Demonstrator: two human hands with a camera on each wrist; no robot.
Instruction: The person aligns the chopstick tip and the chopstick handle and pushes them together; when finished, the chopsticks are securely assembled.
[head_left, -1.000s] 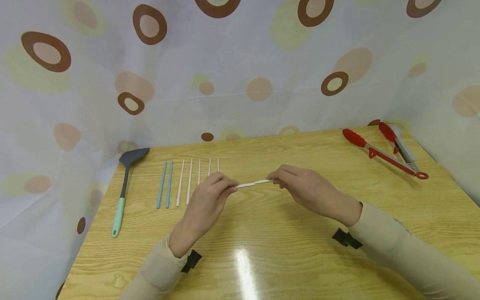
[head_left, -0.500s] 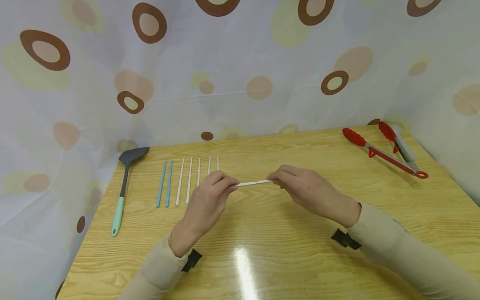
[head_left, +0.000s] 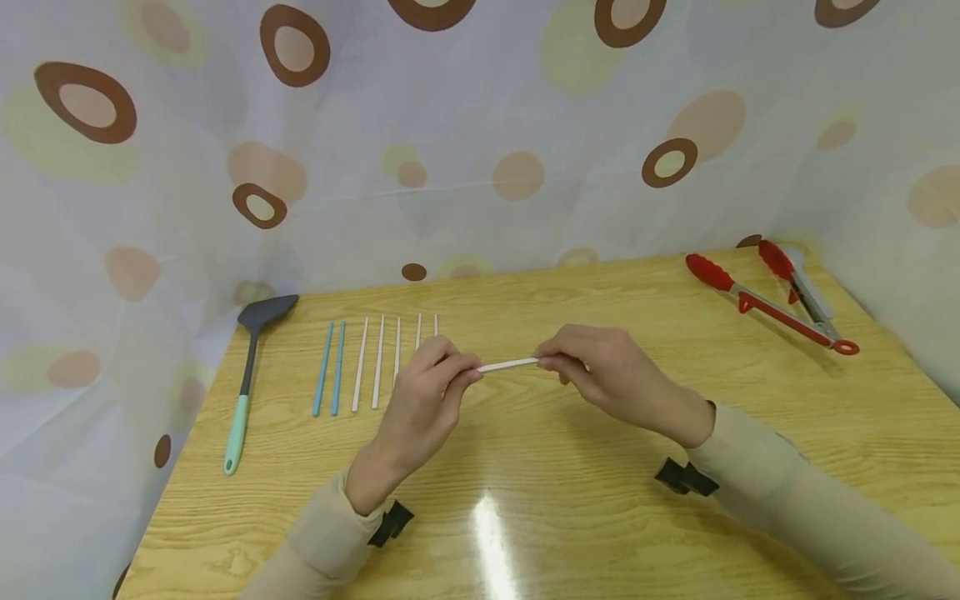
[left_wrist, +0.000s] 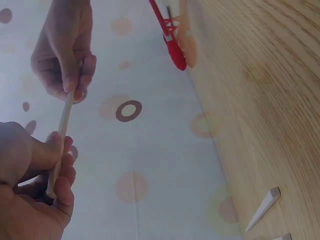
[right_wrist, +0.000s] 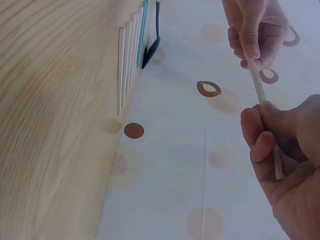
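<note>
A thin white chopstick (head_left: 508, 365) is held nearly level above the table between my hands. My left hand (head_left: 420, 408) pinches its left end between thumb and fingers. The right hand (head_left: 603, 371) grips the other end in the same way. In the left wrist view, the chopstick (left_wrist: 65, 117) runs from one hand's fingers to the other's. From the right wrist view, its butt end (right_wrist: 278, 167) shows inside the right hand. Left of my hands, several white chopsticks (head_left: 360, 364) lie parallel on the table, some partly hidden by the left hand.
Two blue chopsticks (head_left: 323, 369) lie left of the white row. A dark spatula (head_left: 267, 312) with a mint handle rests at the table's left. Spread red-and-metal tongs (head_left: 783, 318) lie at the back right. Behind the wooden table (head_left: 600, 517) hangs a patterned curtain (head_left: 465, 100).
A small step or joint visible mid-length between my hands one second ago has gone; the white piece now looks straight and unbroken. Both hands have shifted slightly, with the gap between them slightly smaller.
</note>
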